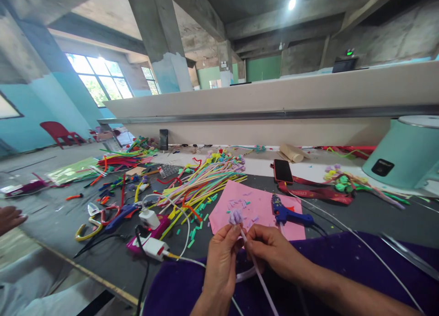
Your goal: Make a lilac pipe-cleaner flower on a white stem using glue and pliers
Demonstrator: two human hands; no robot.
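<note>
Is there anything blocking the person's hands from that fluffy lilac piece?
Nothing visible: the left hand pinches the lilac piece just below its curled head, and the right hand holds the lilac strand. The blue glue gun lies beyond, not between.

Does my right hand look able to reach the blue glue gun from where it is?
Probably yes: the blue glue gun lies partly on the pink sheet just beyond your right hand, with nothing covering it. That hand seems to pinch a lilac stem, so it may have to let go first.
</note>
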